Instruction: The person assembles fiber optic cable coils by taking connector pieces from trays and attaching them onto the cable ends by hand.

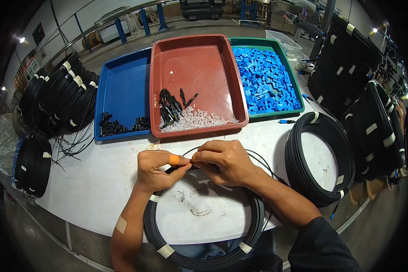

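Note:
My left hand (161,168) and my right hand (225,162) meet fingertip to fingertip above the far side of a large coil of black cable (150,222). Both pinch what looks like the dark end of a black cable; the fingers hide most of it. Orange finger covers (173,159) show on fingers of both hands. A loose loop of the cable (264,164) curves behind my right hand. White tape bands (166,250) bind the coil, whose near side hangs past the table edge over my lap.
Beyond my hands stand a blue tray (124,81) with black parts, a red tray (195,68) with black and clear pieces, and a green tray (289,68) full of blue connectors. Another cable coil (294,158) lies at right on the white table (90,190). Stacked coils (59,99) flank both sides.

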The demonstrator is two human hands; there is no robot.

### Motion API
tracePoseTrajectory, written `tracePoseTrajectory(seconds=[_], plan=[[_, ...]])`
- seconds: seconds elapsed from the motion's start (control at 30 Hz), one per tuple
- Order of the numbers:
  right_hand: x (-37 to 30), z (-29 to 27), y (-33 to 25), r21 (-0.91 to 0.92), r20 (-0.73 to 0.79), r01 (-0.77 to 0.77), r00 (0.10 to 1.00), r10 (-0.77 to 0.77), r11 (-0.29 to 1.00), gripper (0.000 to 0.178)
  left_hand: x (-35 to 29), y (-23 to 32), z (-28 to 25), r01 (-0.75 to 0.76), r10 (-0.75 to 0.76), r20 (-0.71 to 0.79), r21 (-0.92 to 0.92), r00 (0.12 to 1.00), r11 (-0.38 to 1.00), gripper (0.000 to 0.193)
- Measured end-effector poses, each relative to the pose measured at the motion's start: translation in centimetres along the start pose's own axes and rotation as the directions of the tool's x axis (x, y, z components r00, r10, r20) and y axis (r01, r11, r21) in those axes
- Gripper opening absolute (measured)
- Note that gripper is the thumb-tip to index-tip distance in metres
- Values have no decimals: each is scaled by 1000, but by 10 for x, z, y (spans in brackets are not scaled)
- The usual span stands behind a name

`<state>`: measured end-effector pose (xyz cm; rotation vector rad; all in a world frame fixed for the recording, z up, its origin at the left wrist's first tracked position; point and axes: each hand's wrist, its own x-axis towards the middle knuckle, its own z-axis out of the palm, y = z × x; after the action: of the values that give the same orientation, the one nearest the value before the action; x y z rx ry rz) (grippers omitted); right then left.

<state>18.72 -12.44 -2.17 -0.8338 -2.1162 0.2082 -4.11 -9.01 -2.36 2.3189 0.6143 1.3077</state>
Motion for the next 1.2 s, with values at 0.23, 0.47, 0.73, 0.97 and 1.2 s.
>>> tracePoseTrajectory(seconds=[0.23, 0.47, 0.73, 0.97, 1.2], plan=[[0, -1, 7, 19, -59, -30, 998, 31, 999, 13, 37, -30, -34, -17, -50, 146, 426, 988, 905, 18], [3, -4, 5, 9, -8, -55, 998, 55, 998, 13, 86, -52, -41, 17, -362, 248, 804, 899, 595, 17], [2, -7, -4, 1, 14, -89, 996, 89, 996, 16, 99, -57, -25, 29, -487, 279, 846, 828, 533, 21], [5, -6, -2, -14, 45, -102, 994, 102, 995, 19, 95, -62, -30, 259, -401, 145, 561, 904, 786, 23], [3, 0, 8, 14, -27, -126, 992, 126, 992, 15, 73, -31, -12, 541, -503, 272, -88, 821, 836, 13]])
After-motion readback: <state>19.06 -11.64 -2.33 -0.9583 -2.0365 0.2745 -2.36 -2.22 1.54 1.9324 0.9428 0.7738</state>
